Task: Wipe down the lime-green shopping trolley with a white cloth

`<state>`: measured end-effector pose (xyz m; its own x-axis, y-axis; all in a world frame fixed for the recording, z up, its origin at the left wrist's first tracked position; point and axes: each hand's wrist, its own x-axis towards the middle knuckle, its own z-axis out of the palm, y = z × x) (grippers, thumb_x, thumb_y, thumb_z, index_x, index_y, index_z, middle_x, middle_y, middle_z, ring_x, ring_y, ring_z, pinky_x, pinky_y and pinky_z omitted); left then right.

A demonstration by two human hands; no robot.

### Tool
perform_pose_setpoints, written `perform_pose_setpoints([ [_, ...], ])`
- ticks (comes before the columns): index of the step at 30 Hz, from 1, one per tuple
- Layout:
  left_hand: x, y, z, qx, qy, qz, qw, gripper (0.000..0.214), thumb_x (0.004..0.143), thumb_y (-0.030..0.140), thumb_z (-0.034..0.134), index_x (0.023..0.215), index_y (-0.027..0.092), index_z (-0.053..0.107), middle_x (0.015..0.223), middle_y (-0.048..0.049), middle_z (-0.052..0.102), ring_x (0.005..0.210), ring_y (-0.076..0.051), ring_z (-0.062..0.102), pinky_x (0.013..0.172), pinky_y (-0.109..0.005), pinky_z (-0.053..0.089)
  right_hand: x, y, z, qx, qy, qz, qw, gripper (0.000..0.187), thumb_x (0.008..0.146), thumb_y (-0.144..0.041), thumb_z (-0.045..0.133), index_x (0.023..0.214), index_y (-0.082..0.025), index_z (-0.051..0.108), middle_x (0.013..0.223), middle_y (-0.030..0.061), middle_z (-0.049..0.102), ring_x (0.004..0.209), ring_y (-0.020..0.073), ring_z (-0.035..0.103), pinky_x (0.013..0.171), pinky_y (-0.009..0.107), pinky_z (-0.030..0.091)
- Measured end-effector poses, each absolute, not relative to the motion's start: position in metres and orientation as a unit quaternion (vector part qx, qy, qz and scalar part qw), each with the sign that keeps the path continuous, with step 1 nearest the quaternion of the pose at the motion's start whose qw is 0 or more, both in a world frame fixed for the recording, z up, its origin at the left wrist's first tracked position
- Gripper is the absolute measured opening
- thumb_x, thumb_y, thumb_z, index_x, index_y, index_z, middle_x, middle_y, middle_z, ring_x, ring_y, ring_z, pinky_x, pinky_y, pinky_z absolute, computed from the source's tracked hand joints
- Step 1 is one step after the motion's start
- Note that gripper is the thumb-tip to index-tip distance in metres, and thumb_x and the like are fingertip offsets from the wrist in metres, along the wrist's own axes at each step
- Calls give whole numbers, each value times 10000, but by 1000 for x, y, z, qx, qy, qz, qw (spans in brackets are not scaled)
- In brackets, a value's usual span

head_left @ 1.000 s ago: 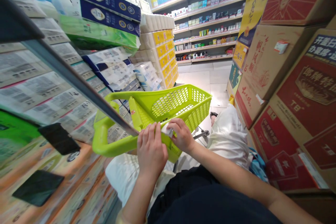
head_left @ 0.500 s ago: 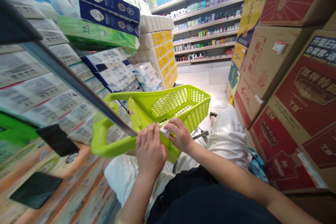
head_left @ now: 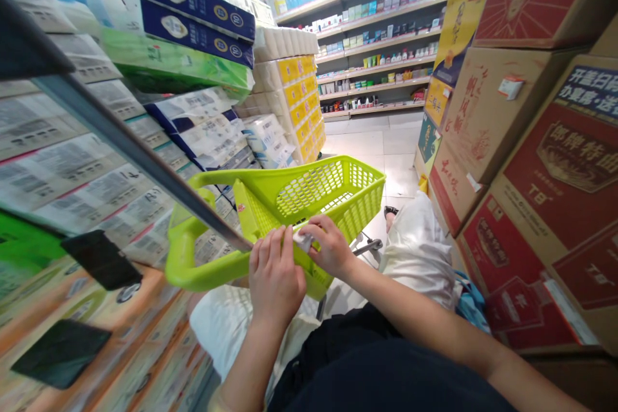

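Note:
A lime-green plastic shopping basket (head_left: pixel 338 190) on a wheeled frame stands in the aisle in front of me. My left hand (head_left: pixel 275 280) rests against its near rim with the fingers together and stretched upward, touching a small white slip (head_left: pixel 305 241). My right hand (head_left: pixel 328 246) is curled over the same rim and pinches that white slip between thumb and fingers. The basket looks empty inside.
Stacked tissue and paper packs (head_left: pixel 193 71) fill the shelving on the left, with a metal shelf edge (head_left: pixel 135 151) cutting across. Red and brown cartons (head_left: pixel 531 141) are piled on the right. A white plastic bag (head_left: pixel 418 244) sits by the basket. Stocked shelves (head_left: pixel 381 45) close the aisle's far end.
Both hands and the basket have shifted very slightly left in view. The grip on the white slip is unchanged.

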<state>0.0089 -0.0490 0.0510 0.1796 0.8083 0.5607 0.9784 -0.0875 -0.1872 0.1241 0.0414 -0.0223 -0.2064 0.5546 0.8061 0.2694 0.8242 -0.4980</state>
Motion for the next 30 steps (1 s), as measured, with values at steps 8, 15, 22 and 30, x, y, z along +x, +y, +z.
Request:
perform_pose_setpoints([
  [8,9,-50,53,-724,-619,-161,259,585,741,105,487,1325,71,514,1301,-145,589,1250,-295,488,1128,-430,268,166,81,-45,-427,-657,101,613,225,724,-77,563,895,-215,613,938,56,524,935,229,543,840,380,498],
  [15,7,-50,52,-727,-618,-167,247,612,734,109,495,1345,78,500,1300,-165,582,1258,-311,483,1123,-457,278,126,44,-29,-314,-746,115,576,328,730,-85,590,1018,-238,623,1020,60,525,977,210,545,871,341,502],
  [22,7,-53,54,-728,-615,-173,249,613,723,91,494,1336,82,507,1290,-150,592,1258,-290,486,1137,-428,271,165,77,-46,-392,-689,102,601,300,709,-73,560,952,-238,619,986,50,525,957,213,552,874,363,503],
  [30,8,-51,53,-726,-616,-164,258,600,724,99,493,1324,73,508,1297,-154,586,1249,-296,489,1128,-437,272,143,59,-33,-412,-680,113,596,290,696,-63,565,934,-219,620,980,60,527,958,223,551,857,367,503],
])
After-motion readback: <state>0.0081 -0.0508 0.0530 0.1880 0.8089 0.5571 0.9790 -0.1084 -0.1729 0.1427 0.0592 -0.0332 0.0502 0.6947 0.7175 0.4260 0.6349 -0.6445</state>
